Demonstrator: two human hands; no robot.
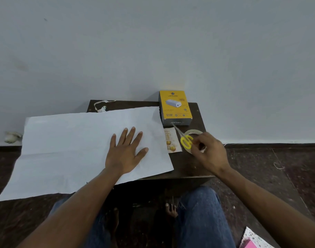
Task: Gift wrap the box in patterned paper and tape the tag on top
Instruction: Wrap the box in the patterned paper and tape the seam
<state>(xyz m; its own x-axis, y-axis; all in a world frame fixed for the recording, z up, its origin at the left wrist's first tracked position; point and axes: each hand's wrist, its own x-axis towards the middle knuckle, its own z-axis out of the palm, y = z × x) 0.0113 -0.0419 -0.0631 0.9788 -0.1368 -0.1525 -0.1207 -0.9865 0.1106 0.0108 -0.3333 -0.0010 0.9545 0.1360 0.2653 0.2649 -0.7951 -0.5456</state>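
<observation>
White, thin wrapping paper sheet lies limp under our flat, released left hand on the dark surface, the stiff yellow cardboard box stands beyond, best gripped by its sides, and our right hand curls at the yellow-handled scissors, grasp uncertain.

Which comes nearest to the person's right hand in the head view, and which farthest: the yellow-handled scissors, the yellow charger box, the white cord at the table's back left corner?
From the right hand:
1. Yellow-handled scissors, at its fingertips, over the clear tape roll.
2. Yellow charger box, behind the scissors, against the wall.
3. White cord, far back left, beyond the white paper sheet.
</observation>
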